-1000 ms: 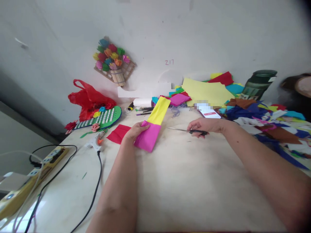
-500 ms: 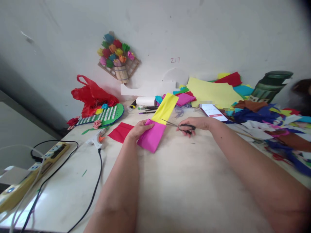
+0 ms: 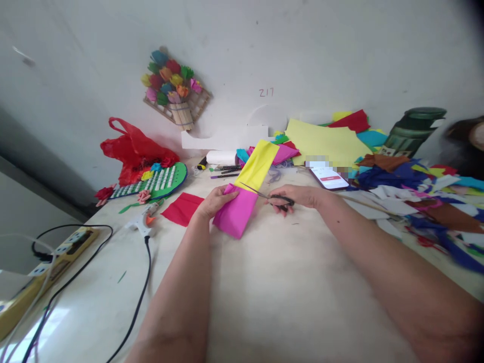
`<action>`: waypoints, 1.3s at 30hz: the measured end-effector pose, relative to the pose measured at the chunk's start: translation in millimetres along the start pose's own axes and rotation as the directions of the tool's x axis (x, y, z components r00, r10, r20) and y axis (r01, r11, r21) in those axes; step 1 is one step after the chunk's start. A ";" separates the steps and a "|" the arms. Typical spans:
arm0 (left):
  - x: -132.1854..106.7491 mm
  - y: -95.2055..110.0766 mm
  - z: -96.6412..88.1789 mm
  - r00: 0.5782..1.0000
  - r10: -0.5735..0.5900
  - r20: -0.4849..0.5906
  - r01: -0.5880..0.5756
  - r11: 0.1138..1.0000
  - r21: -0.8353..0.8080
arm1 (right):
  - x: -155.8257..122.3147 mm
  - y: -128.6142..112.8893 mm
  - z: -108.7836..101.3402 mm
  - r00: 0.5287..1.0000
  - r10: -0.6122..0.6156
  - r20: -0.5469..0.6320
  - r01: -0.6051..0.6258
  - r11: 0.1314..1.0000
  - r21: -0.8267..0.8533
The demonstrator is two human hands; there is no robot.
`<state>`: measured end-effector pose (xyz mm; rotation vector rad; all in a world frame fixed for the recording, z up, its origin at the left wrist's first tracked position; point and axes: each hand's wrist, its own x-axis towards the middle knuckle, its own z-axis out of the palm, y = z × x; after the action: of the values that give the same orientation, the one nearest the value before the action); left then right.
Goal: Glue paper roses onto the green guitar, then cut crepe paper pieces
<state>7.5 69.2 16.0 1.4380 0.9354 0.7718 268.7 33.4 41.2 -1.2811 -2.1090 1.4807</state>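
My left hand [image 3: 215, 202] pinches a magenta piece of crepe paper [image 3: 235, 214] together with a yellow strip of crepe paper [image 3: 258, 164], which sticks out beyond its upper edge. In my right hand [image 3: 289, 197] are black-handled scissors [image 3: 282, 199], fingers wrapped round the loops. Their blades lie across the yellow strip along the magenta edge, the tip close to my left thumb. Whether the blades are fully closed is hard to make out. Left of my left hand, a red piece of crepe paper [image 3: 182, 208] lies flat on the table.
A glue gun [image 3: 141, 223] with a black cord lies left, near a power strip [image 3: 70, 252]. A red plastic bag [image 3: 138, 148] and a green decorated board [image 3: 170, 182] stand behind. To the right are a phone [image 3: 327, 175], coloured scraps [image 3: 397, 176] and a green jar [image 3: 416, 132].
The scissors have moved left, their blades reaching farther across the yellow strip. My left hand keeps its hold on the papers. The whole view has shifted slightly.
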 end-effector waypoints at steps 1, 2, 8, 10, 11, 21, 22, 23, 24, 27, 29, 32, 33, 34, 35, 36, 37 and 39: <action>-0.2 0.9 0.6 1.000 0.004 0.005 -0.004 1.000 0.003 | -1.0 -2.0 0.5 1.000 -0.001 -0.007 0.001 1.000 -0.003; -0.3 1.7 1.1 1.000 0.009 0.007 -0.009 1.000 0.006 | -1.9 -3.9 0.9 1.000 -0.001 -0.012 0.001 1.000 -0.001; 0.7 4.5 3.8 0.999 0.007 -0.045 -0.004 0.999 0.049 | -3.3 -9.2 2.6 0.999 -0.004 -0.033 0.005 1.000 0.031; 0.9 5.1 4.0 0.998 0.008 -0.057 -0.004 0.998 0.056 | -3.2 -9.5 2.9 0.999 -0.008 -0.038 0.009 0.999 0.037; 0.8 5.3 4.0 0.998 0.008 -0.058 -0.005 0.998 0.058 | -3.1 -9.6 3.0 0.999 -0.008 -0.038 0.010 0.999 0.038; -1.1 7.9 4.3 0.999 0.028 -0.038 -0.028 1.000 -0.002 | -2.8 -10.7 3.6 0.999 -0.023 -0.047 0.024 1.000 0.014; -1.1 7.9 4.2 0.999 0.027 -0.036 -0.028 1.000 -0.008 | -3.1 -11.2 3.9 0.998 -0.025 -0.051 0.025 1.000 0.013; -1.0 7.8 4.0 0.999 0.027 -0.038 -0.028 1.000 -0.014 | -3.5 -11.9 4.2 0.998 -0.026 -0.054 0.027 1.000 0.013; -0.8 7.7 3.8 0.999 0.027 -0.041 -0.028 0.999 -0.018 | -3.9 -12.6 4.5 0.998 -0.027 -0.056 0.028 0.999 0.015; -0.5 7.6 2.9 0.998 0.029 -0.048 -0.031 0.999 -0.024 | -4.7 -14.4 5.0 0.997 -0.039 -0.060 0.041 0.999 0.025; -0.5 7.7 2.4 0.998 0.032 -0.049 -0.034 0.999 -0.028 | -4.6 -14.5 5.1 0.997 -0.043 -0.058 0.045 0.998 0.036; -0.7 7.6 1.6 0.998 0.035 -0.049 -0.037 0.999 -0.027 | -3.5 -13.2 4.9 0.997 -0.043 -0.057 0.045 0.998 0.040; -0.7 7.5 1.4 0.998 0.037 -0.048 -0.038 0.999 -0.026 | -3.1 -12.5 4.9 0.997 -0.048 -0.057 0.050 0.998 0.036; -0.7 7.3 1.1 0.998 0.038 -0.047 -0.039 0.999 -0.025 | -2.7 -11.9 4.8 0.997 -0.056 -0.057 0.057 0.998 0.033; -0.6 7.0 0.8 0.998 0.039 -0.044 -0.040 0.999 -0.026 | -2.5 -11.3 4.8 0.996 -0.063 -0.055 0.065 0.997 0.031; -0.5 6.7 0.6 0.998 0.039 -0.040 -0.041 0.999 -0.029 | -2.4 -10.9 4.9 0.996 -0.070 -0.053 0.072 0.997 0.031; -0.5 6.5 0.4 0.998 0.042 -0.037 -0.043 0.998 -0.034 | -2.4 -10.6 5.0 0.996 -0.074 -0.052 0.076 0.997 0.032; -0.4 6.3 0.1 0.998 0.048 -0.031 -0.049 0.998 -0.048 | -2.7 -10.4 5.2 0.996 -0.074 -0.051 0.076 0.997 0.035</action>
<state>8.1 68.9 22.3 1.4143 0.9010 0.8485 261.6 27.2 48.5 -1.2000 -2.0650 1.4350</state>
